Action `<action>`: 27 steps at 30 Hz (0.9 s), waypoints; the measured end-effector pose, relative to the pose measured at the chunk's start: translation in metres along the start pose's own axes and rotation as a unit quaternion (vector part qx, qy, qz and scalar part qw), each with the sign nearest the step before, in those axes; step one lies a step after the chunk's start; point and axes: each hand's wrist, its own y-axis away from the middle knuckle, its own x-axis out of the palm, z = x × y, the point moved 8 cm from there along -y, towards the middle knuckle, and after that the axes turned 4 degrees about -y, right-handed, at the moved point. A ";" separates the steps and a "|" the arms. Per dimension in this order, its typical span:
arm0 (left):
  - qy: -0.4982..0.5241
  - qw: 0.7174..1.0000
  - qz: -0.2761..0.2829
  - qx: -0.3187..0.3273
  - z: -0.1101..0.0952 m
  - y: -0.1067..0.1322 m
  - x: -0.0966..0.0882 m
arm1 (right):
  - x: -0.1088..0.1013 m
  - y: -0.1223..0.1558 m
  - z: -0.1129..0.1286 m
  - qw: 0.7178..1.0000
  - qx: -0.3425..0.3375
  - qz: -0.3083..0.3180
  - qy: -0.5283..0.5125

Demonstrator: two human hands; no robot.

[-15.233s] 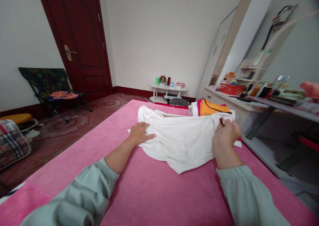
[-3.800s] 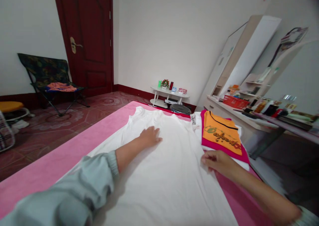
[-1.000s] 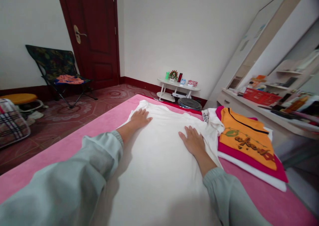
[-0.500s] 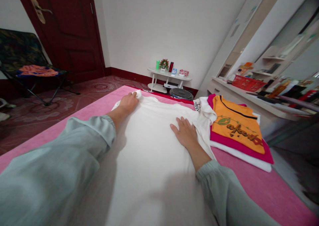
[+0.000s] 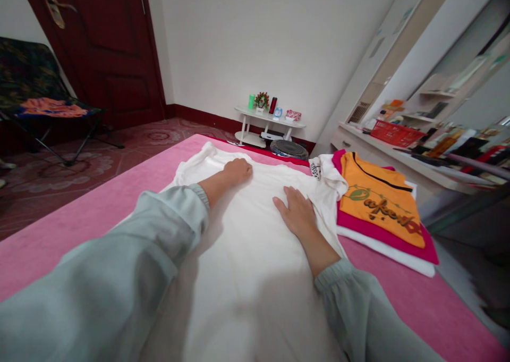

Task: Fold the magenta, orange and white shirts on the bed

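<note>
A white T-shirt lies spread over the pink bed cover, its surface slightly wrinkled. Near its far edge, by the neckline, my left hand rests with the fingers curled in on the fabric; the fingertips are hidden. My right hand lies flat on the shirt's right side, fingers stretched and thumb apart. Just beyond it, the shirt's bunched right sleeve touches a pile of folded clothes. On top of that pile is an orange T-shirt with printed lettering, above magenta and white garments.
The pink bed cover extends on both sides of the shirt. A folding chair with orange cloth stands left by the door. Beyond the bed is a small white table with a plant. A red basket sits on the right-hand counter.
My left hand has let go of the shirt's far left corner and moved right, to the neckline. That shoulder now lies flatter. My right hand has stayed in place.
</note>
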 end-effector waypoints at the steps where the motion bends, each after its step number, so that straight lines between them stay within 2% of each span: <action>1: 0.001 1.000 0.016 0.000 -0.003 -0.005 0.005 | -0.002 0.001 0.001 1.000 -0.005 -0.009 -0.003; 5: -0.006 0.998 0.066 -0.007 -0.005 -0.021 0.021 | -0.009 0.003 0.005 0.999 -0.027 -0.036 -0.022; 8: -0.012 0.998 0.059 -0.025 -0.010 -0.022 0.026 | -0.012 0.004 0.007 0.997 -0.040 -0.050 -0.042; 10: -0.015 0.999 0.026 -0.027 -0.019 -0.014 0.026 | -0.011 0.003 0.007 0.997 -0.045 -0.046 -0.042; 12: -0.015 1.000 0.007 -0.001 -0.032 0.000 0.026 | -0.007 0.002 0.006 0.998 -0.044 -0.027 -0.034; 15: -0.006 0.997 0.036 0.063 -0.044 0.032 0.028 | -0.001 0.000 0.004 0.999 -0.039 0.000 -0.028; 18: 0.006 0.993 0.087 0.080 -0.031 0.071 0.023 | 0.002 0.000 0.002 0.999 -0.036 0.009 -0.026; 22: -0.001 0.985 0.160 0.069 0.007 0.126 0.013 | 0.005 -0.001 0.001 0.999 -0.036 0.015 -0.009; 24: -0.011 0.986 0.153 0.069 0.022 0.145 0.007 | 0.006 -0.001 0.003 0.999 -0.041 0.016 0.002; 27: -0.021 0.992 0.110 0.065 0.032 0.160 0.001 | 0.006 0.000 0.005 0.999 -0.035 0.025 0.015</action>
